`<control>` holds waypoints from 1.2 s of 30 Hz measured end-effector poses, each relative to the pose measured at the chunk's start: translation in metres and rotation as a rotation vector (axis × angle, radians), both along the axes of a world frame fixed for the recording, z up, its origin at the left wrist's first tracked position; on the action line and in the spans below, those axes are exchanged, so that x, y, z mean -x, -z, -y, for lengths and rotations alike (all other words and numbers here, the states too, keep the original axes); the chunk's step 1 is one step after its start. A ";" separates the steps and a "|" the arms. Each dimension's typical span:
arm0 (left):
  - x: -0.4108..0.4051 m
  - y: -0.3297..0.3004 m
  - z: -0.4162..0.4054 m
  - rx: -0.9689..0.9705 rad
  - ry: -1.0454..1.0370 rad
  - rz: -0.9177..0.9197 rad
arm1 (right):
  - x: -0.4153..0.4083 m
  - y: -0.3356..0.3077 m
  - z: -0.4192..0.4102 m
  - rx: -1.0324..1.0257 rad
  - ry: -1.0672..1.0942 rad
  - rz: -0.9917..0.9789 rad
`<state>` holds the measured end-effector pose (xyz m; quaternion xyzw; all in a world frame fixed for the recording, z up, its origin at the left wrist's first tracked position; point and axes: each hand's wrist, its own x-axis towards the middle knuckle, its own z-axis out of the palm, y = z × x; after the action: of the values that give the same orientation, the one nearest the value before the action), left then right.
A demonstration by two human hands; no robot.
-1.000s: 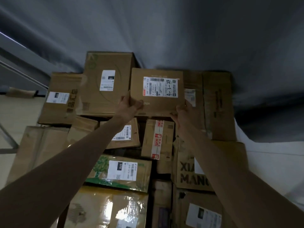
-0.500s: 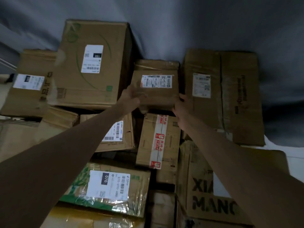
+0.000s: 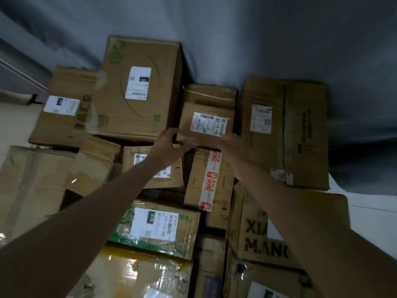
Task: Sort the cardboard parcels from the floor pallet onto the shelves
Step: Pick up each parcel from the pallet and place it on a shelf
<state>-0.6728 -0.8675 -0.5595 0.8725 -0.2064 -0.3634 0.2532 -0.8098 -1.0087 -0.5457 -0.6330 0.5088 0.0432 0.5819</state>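
Both hands grip a small cardboard parcel by its near corners: the left hand curls round the lower left corner, the right hand round the lower right. The parcel, white label up, sits among the stacked boxes, between a tall green-printed box and a wide flat box.

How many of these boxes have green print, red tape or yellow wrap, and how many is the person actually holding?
Green-printed parcels: 2
Red-taped parcel: 1
Yellow-wrapped parcel: 1
Labelled parcel held by left hand and right hand: 1
Total: 5
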 end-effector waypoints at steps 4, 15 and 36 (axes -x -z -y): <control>0.033 -0.069 -0.043 -0.040 0.059 -0.020 | 0.016 -0.058 -0.041 0.015 -0.120 -0.026; 0.070 -0.297 -0.202 -0.049 0.105 0.037 | 0.028 -0.262 -0.175 0.145 -0.508 0.133; 0.084 -0.626 -0.684 -0.119 -0.106 0.473 | -0.031 -0.604 -0.599 0.590 -1.217 0.231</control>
<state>-0.7567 -0.1839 0.0669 0.9563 -0.1920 -0.1468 0.1648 -0.7783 -0.4096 0.0584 -0.9388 -0.0122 0.1540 0.3078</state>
